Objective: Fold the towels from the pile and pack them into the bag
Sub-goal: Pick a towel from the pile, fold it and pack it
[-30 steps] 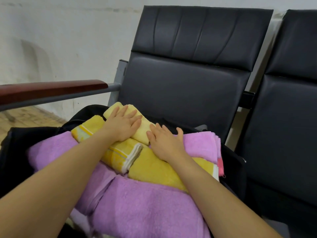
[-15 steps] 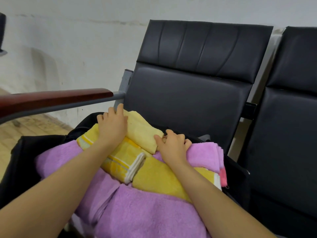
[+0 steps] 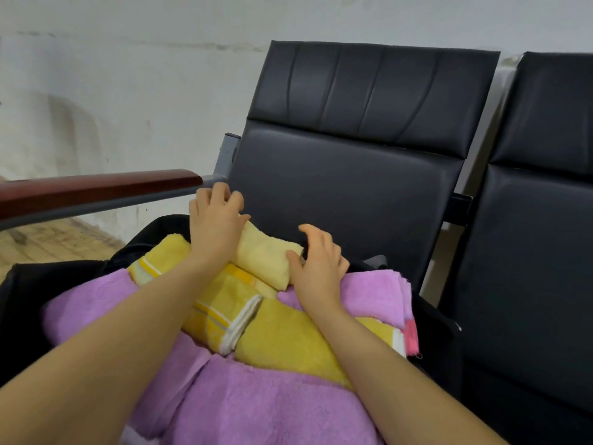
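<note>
Head view: pale yellow folded towel (image 3: 263, 258) is the landmark, lying on top of the towel stack in the black bag (image 3: 48, 281). Left hand (image 3: 215, 226) rests on its left end, fingers loosely curled over the far edge, thumb spread out across the top. Right hand (image 3: 316, 261) at its right end, fingers curved and apart, thumb touching the towel's end; firm grip or not, cannot tell. Striped yellow towel (image 3: 224, 303) folded just below the landmark, under the left forearm. Darker yellow towel (image 3: 288, 342) lies nearer the camera, under the right forearm. Pink folded towel (image 3: 375, 293) right of the landmark, beneath the right wrist. Big purple towel (image 3: 256, 406) lowest, nearest the camera. Black chair back (image 3: 353, 175) directly behind the landmark; wooden armrest (image 3: 96, 187) off to its left.
</note>
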Action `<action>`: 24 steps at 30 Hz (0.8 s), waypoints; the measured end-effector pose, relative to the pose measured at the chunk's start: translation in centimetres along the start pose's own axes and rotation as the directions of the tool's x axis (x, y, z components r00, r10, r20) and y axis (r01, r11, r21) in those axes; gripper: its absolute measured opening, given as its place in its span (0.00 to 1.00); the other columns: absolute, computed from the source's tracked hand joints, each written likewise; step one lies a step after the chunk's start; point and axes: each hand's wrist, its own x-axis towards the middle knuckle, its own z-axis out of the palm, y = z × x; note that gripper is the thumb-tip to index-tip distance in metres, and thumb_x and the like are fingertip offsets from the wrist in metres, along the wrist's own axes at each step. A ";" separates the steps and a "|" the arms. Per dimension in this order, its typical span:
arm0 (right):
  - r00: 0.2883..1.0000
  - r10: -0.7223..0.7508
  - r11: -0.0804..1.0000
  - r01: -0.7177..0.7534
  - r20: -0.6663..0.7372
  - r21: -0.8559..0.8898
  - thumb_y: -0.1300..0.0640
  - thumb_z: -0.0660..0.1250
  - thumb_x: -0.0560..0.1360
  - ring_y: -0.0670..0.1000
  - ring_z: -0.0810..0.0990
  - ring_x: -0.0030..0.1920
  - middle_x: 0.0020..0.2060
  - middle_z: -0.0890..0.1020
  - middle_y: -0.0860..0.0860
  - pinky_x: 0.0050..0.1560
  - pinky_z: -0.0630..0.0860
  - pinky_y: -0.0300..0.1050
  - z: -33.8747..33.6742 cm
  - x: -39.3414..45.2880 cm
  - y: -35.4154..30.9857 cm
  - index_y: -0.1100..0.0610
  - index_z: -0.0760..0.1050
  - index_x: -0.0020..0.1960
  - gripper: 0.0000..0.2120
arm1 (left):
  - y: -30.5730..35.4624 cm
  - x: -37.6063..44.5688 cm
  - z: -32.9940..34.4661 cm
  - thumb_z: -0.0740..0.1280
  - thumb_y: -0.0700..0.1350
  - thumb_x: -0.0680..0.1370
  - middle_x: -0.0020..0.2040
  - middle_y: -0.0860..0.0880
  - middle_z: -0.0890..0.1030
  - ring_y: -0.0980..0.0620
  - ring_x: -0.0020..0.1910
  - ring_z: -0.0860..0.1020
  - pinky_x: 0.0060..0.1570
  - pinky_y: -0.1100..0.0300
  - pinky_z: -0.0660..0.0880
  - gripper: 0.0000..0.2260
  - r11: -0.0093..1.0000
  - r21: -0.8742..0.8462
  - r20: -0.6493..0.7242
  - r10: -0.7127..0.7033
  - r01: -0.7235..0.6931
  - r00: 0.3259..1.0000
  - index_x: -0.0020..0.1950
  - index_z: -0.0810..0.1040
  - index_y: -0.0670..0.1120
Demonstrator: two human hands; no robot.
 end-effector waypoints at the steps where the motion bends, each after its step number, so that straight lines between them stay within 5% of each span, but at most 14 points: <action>1: 0.994 -0.093 0.995 0.094 0.052 -0.019 0.51 0.58 0.81 0.47 0.66 0.66 0.65 0.71 0.43 0.64 0.52 0.47 -0.1 -0.1 -0.1 0.47 0.69 0.67 0.15 | -0.1 -0.3 0.6 0.67 0.47 0.78 0.51 0.42 0.78 0.40 0.51 0.72 0.49 0.49 0.65 0.10 0.999 0.006 -0.004 0.043 -0.043 0.999 0.49 0.81 0.40; 3: 0.955 -0.168 0.978 0.193 0.243 -0.083 0.47 0.51 0.82 0.46 0.64 0.70 0.68 0.71 0.44 0.67 0.47 0.49 0.3 -0.2 0.1 0.49 0.70 0.69 0.18 | -0.5 -1.0 0.7 0.60 0.51 0.81 0.48 0.45 0.81 0.43 0.50 0.75 0.52 0.50 0.66 0.18 0.996 -0.022 0.043 0.090 -0.089 0.995 0.46 0.84 0.41; 5: 0.905 -0.083 0.969 0.171 0.418 -0.177 0.45 0.45 0.83 0.47 0.56 0.75 0.75 0.61 0.46 0.71 0.41 0.55 0.5 0.1 0.5 0.49 0.61 0.75 0.23 | -0.8 -1.5 0.2 0.48 0.56 0.82 0.55 0.49 0.81 0.44 0.59 0.74 0.60 0.51 0.64 0.25 0.990 -0.004 0.191 0.136 -0.138 0.972 0.51 0.83 0.46; 7: 0.868 -0.005 0.951 0.157 0.496 -0.265 0.45 0.41 0.83 0.48 0.53 0.77 0.77 0.55 0.47 0.72 0.38 0.60 0.8 0.6 0.8 0.50 0.55 0.77 0.25 | -1.5 -2.0 0.4 0.41 0.58 0.81 0.73 0.53 0.67 0.45 0.75 0.58 0.73 0.50 0.51 0.27 0.976 0.066 0.430 0.158 -0.206 0.889 0.70 0.71 0.53; 10: 0.844 0.027 0.920 0.188 0.535 -0.344 0.43 0.39 0.82 0.50 0.51 0.77 0.78 0.52 0.47 0.72 0.37 0.61 1.0 0.4 0.7 0.50 0.50 0.79 0.27 | -2.0 -1.6 0.7 0.40 0.59 0.81 0.79 0.55 0.47 0.49 0.77 0.41 0.74 0.46 0.37 0.25 0.974 0.139 0.606 0.060 -0.180 0.793 0.78 0.53 0.57; 16: 0.835 0.049 0.917 0.181 0.549 -0.356 0.41 0.39 0.82 0.51 0.50 0.77 0.78 0.49 0.46 0.73 0.39 0.61 0.2 0.0 0.5 0.49 0.47 0.79 0.27 | -1.1 -1.6 -0.5 0.40 0.60 0.81 0.79 0.53 0.45 0.48 0.77 0.40 0.74 0.47 0.37 0.25 0.945 0.210 0.623 0.069 -0.252 0.779 0.79 0.48 0.56; 19: 0.848 0.020 0.910 0.203 0.529 -0.360 0.43 0.43 0.82 0.51 0.52 0.77 0.78 0.53 0.47 0.72 0.43 0.60 -1.7 -0.5 0.3 0.48 0.50 0.78 0.26 | 0.0 -1.6 -2.9 0.43 0.58 0.82 0.79 0.50 0.46 0.48 0.78 0.43 0.74 0.48 0.39 0.25 0.937 0.213 0.551 0.120 -0.278 0.826 0.79 0.50 0.53; 22: 0.903 -0.038 0.917 0.202 0.428 -0.345 0.46 0.49 0.82 0.50 0.58 0.75 0.75 0.61 0.48 0.70 0.53 0.55 -5.2 -2.0 0.7 0.49 0.56 0.77 0.24 | 2.6 -3.0 -5.5 0.49 0.54 0.83 0.77 0.47 0.59 0.46 0.76 0.55 0.74 0.49 0.48 0.23 0.937 0.189 0.460 0.181 -0.295 0.869 0.76 0.61 0.48; 24: 0.929 -0.053 0.923 0.186 0.367 -0.336 0.48 0.52 0.82 0.50 0.61 0.73 0.74 0.64 0.48 0.68 0.57 0.51 -8.2 -3.6 1.4 0.50 0.59 0.75 0.22 | 5.3 -4.6 -7.0 0.56 0.51 0.79 0.67 0.44 0.75 0.44 0.68 0.71 0.68 0.46 0.62 0.20 0.948 0.108 0.343 0.247 -0.299 0.906 0.66 0.76 0.45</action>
